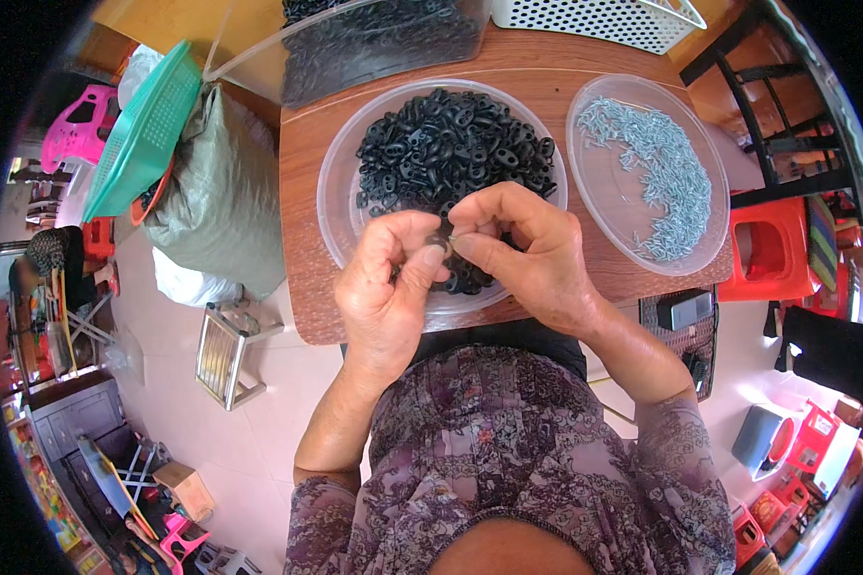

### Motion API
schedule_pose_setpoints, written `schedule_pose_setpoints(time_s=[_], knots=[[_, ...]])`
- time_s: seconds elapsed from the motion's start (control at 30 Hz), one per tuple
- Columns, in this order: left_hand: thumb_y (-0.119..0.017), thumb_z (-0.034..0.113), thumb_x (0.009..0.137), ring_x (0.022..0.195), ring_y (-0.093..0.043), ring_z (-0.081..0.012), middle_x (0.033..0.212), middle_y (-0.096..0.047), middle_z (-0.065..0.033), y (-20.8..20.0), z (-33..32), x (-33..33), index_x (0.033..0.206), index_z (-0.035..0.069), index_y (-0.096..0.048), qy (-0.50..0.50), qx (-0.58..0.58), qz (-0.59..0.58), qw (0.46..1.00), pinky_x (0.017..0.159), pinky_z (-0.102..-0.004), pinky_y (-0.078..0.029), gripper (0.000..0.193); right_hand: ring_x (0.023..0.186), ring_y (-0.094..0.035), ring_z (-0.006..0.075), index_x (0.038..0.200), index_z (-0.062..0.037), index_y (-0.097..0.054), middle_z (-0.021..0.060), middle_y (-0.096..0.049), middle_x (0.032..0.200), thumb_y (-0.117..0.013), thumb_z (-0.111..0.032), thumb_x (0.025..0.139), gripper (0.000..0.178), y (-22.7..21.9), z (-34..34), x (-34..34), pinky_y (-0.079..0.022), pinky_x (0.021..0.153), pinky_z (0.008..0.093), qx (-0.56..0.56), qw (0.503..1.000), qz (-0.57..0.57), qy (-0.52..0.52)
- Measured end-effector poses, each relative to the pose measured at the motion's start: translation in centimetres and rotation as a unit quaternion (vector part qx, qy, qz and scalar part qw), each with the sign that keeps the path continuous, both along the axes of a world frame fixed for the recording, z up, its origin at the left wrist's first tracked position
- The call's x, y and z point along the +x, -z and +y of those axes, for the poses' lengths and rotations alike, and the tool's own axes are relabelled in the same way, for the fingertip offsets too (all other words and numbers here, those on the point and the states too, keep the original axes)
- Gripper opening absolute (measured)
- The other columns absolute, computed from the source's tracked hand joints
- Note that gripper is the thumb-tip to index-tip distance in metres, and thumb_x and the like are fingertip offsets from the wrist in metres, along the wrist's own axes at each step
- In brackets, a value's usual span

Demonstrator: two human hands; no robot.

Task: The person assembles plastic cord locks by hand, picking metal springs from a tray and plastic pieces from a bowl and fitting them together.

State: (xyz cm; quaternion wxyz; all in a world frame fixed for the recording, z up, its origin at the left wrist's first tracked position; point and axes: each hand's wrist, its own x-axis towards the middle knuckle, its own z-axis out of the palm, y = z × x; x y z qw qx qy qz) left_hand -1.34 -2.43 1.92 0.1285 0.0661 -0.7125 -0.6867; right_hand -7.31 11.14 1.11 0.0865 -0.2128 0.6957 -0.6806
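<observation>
Above a round clear plastic tub [334, 206] heaped with small black plastic pieces [451, 144], each with holes through it, my two hands meet. My left hand [388, 283] is closed, its thumb and fingers pinching what looks like one of the black pieces. Opposite it, my right hand [537, 254] is also closed, thumb against forefinger, with the fingertips almost touching those of the left. Whatever lies in the right pinch is too small to make out. To the right, small silvery-blue screws [676, 187] lie in a shallow round clear tray [609, 216].
The wooden table [307, 287] also bears a clear bin [384, 57] of black pieces and a white perforated basket [594, 24] along its far side. Left of it stand a stuffed grey-green sack [225, 201], a green basket [144, 134] and a metal-framed stool [230, 355]. A red stool [767, 249] is at the right.
</observation>
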Motion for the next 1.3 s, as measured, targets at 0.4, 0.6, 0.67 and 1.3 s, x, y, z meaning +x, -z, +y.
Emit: schedule_pose_setpoints(time_s=[0.4, 0.6, 0.67, 1.3], knots=[[-0.057, -0.007, 0.078, 0.063, -0.054, -0.0064, 0.078, -0.058, -0.0024, 0.0, -0.7, 0.0, 0.092, -0.002, -0.056, 0.012, -0.095, 0.010, 0.995, 0.056, -0.0185, -0.045, 0.015, 0.063, -0.047, 0.0045, 0.089, -0.0020, -0.057, 0.0001, -0.054, 0.073, -0.061, 0.000, 0.074, 0.016, 0.5, 0.0, 0.0, -0.041, 0.056, 0.0199, -0.005, 0.999, -0.038, -0.038], [-0.057, -0.007, 0.077, 0.063, -0.053, -0.0059, 0.075, -0.056, -0.0017, 0.0, -0.7, 0.1, 0.095, -0.001, -0.056, 0.000, -0.086, -0.010, 0.996, 0.056, -0.0185, -0.044, 0.019, 0.072, -0.051, 0.0029, 0.096, -0.0011, -0.057, -0.0010, -0.057, 0.081, -0.061, -0.001, 0.077, 0.019, 0.2, 0.3, -0.2, -0.043, 0.063, 0.0175, 0.030, 0.996, -0.047, -0.070], [-0.056, -0.009, 0.077, 0.063, -0.052, -0.0057, 0.074, -0.055, -0.0008, 0.1, -0.9, 0.1, 0.100, 0.001, -0.054, 0.011, -0.076, -0.010, 0.997, 0.056, -0.0187, -0.045, 0.025, 0.073, -0.051, 0.0029, 0.096, -0.0010, -0.056, -0.0011, -0.057, 0.081, -0.061, 0.000, 0.077, 0.019, 0.3, 0.3, -0.2, -0.043, 0.063, 0.0176, 0.027, 0.995, -0.052, -0.075], [-0.056, -0.011, 0.075, 0.064, -0.051, -0.0047, 0.074, -0.054, 0.0010, -0.5, -1.7, 0.0, 0.104, 0.002, -0.053, 0.022, -0.101, -0.001, 0.995, 0.058, -0.0181, -0.042, 0.033, 0.073, -0.051, 0.0036, 0.096, -0.0001, -0.055, -0.0010, -0.055, 0.081, -0.061, 0.001, 0.077, 0.020, 0.0, 0.2, -0.5, -0.043, 0.065, 0.0190, 0.006, 0.987, -0.112, -0.111]])
